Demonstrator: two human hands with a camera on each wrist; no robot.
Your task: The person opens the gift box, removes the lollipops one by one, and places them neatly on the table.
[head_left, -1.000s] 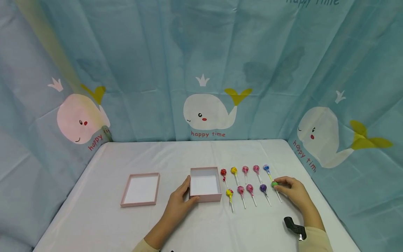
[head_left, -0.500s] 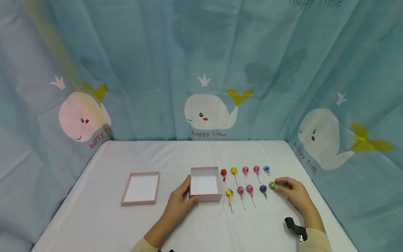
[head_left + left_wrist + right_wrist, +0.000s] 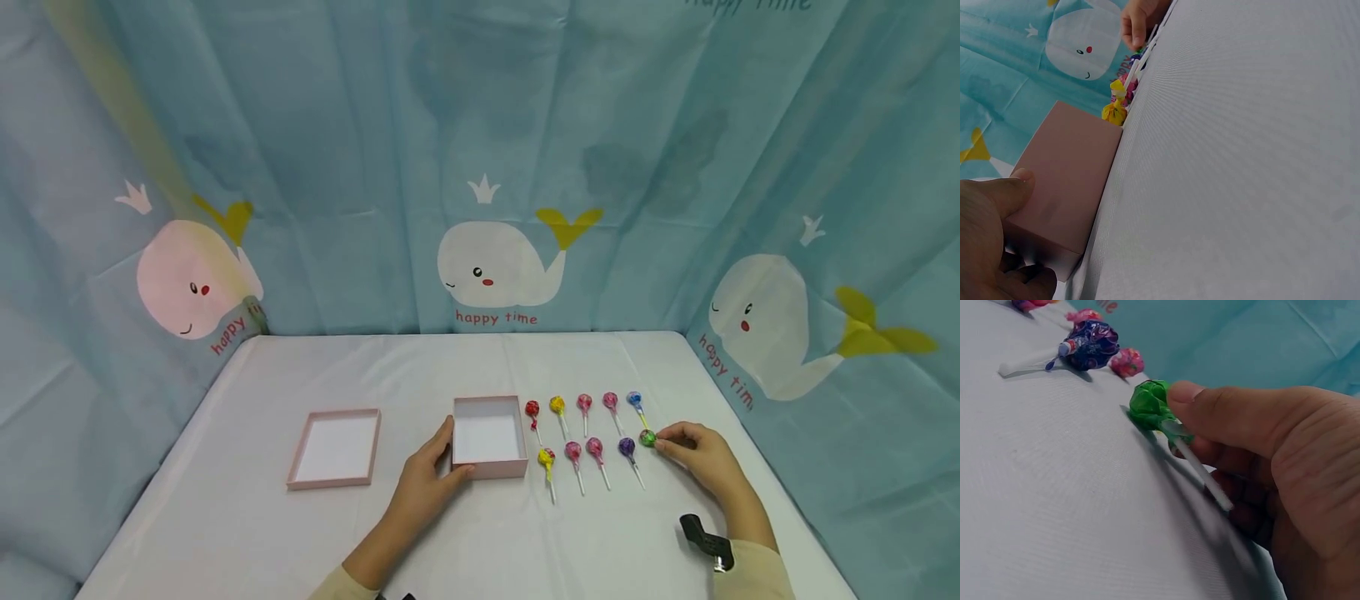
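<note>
In the head view my left hand (image 3: 423,492) grips the near left corner of an open pink box (image 3: 491,471) with a white inside. The left wrist view has the thumb on the box's front wall and the other fingers around its left side. Off to the right, my right hand (image 3: 708,462) pinches a green lollipop (image 3: 1147,405) just below its wrapped head, between thumb and fingers. Its white stick (image 3: 1207,475) points back beneath the palm, over the white cloth. A purple lollipop (image 3: 1091,345) lies nearby to the left.
Two rows of wrapped lollipops lie right of the box, among them a red one (image 3: 532,409), a yellow one (image 3: 557,405) and a blue one (image 3: 635,399). The shallow pink lid (image 3: 330,482) lies at the left. A blue whale-print curtain (image 3: 337,250) surrounds the table.
The green lollipop has shifted slightly left in my right hand, and its stick has swung under the hand in the head view. The left hand and the box stay in place.
</note>
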